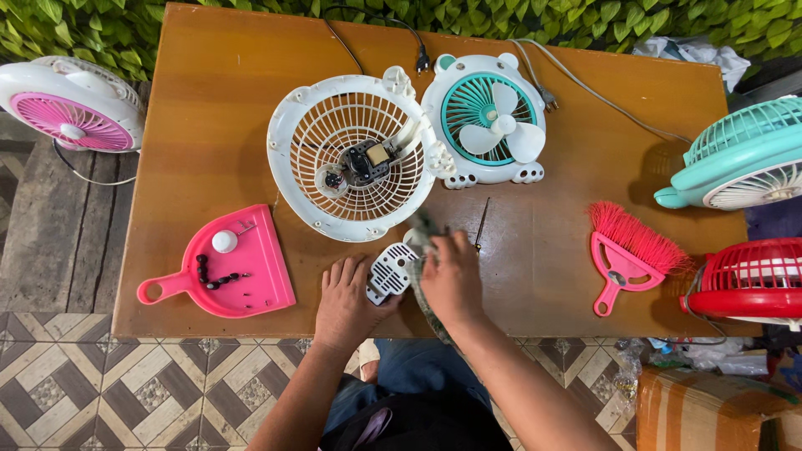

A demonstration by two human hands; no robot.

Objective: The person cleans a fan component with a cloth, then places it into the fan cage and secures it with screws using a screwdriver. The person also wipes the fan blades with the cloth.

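The left hand [344, 301] lay flat, fingers spread, on the wooden table [209, 125], its thumb side touching a small white slotted cover [389, 273]. The right hand [451, 280] was closed around a patterned cloth [424, 227] pressed on that cover, near the white fan housing [355, 159], left of a screwdriver [482, 222].

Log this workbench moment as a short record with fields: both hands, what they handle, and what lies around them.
left hand: flat on the wooden table, steadying a small white slotted cover
right hand: fingers closed on a greenish cloth, over the cover
behind the hands: open white fan grille with bare motor
beside it: teal and white fan
left: pink dustpan holding small dark parts
right: pink hand brush
near right hand: thin screwdriver
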